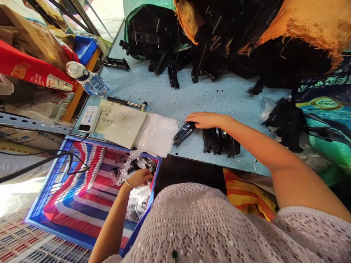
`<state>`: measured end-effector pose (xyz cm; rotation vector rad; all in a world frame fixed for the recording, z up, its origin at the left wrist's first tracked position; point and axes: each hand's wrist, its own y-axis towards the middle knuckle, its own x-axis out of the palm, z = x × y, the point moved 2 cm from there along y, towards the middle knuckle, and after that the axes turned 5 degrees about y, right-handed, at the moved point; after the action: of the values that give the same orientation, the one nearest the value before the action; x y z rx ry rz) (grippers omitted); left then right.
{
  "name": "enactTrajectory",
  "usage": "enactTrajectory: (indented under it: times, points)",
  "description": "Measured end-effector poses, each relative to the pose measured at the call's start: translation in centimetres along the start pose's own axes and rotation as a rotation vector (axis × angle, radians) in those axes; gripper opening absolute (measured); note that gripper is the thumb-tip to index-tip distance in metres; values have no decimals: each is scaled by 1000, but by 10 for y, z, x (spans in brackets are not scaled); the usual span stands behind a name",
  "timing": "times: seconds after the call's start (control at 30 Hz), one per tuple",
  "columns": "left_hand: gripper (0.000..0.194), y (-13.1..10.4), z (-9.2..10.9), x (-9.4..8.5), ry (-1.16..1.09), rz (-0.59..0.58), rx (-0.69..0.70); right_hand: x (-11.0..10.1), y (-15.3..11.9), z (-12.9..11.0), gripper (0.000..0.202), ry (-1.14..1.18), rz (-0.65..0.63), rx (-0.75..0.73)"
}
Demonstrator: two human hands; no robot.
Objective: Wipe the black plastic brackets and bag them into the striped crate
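Note:
My right hand (207, 119) is closed on the near end of a glossy black plastic part (184, 133), which lies slanted on the table beside the clear plastic bags. Just under that wrist, several similar black parts (219, 142) stand in a row. My left hand (140, 178) reaches down into the blue crate (93, 241), its fingers curled among black parts in clear plastic bags (137, 204). What those fingers hold, if anything, is hidden. Flat clear bags (157, 134) lie between my hands at the table's edge.
Sacks, one green (126, 33) and one orange (315, 25), spill black parts across the back of the blue table (219, 98). A water bottle (94, 83), a pen (124, 102), a written cardboard sheet (120, 126) and a white device (90, 117) occupy the left. A cable (35, 164) hangs over the crate.

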<state>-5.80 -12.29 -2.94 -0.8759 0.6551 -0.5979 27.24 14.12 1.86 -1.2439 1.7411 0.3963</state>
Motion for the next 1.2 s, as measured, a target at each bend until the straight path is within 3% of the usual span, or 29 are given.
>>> enactTrajectory:
  times: [0.07,0.17,0.23,0.3,0.37,0.43,0.53,0.67,0.73,0.8,0.9,0.97,1.03,1.1,1.2]
  points:
    - [30,7,38,-20,-78,108,183,-10,-5,3,38,-2,-24,30]
    - [27,22,106,-35,-3,545,457,-30,-23,5,32,20,45,132]
    - [18,37,138,-37,206,818,432,-40,-40,6,33,89,185,234]
    - [11,53,150,-40,318,903,376,-40,-58,2,33,268,370,335]
    - [12,63,144,-48,233,835,391,-26,-67,-9,33,620,526,392]
    - [10,67,130,-58,6,748,426,-1,-65,-29,32,1092,574,373]
    - [26,64,114,-68,-310,670,420,38,-39,-68,33,1675,482,233]
    - [26,64,112,-69,-373,635,453,75,10,-100,23,2102,379,168]
    - [24,63,110,-69,-393,660,446,89,30,-100,16,2201,432,253]
    - [21,57,109,-70,-369,757,486,101,42,-93,13,2219,515,354]
    - [7,39,112,-72,-30,960,590,108,45,-85,9,2188,567,386]
    - [26,31,117,-71,284,1000,555,107,39,-85,7,2136,584,355]
    - [39,30,120,-72,457,984,475,104,26,-89,9,2058,596,310]
    - [47,34,121,-77,452,971,470,104,11,-97,17,2021,537,236]
    - [55,40,112,-88,293,920,557,114,-8,-108,29,2100,220,135]
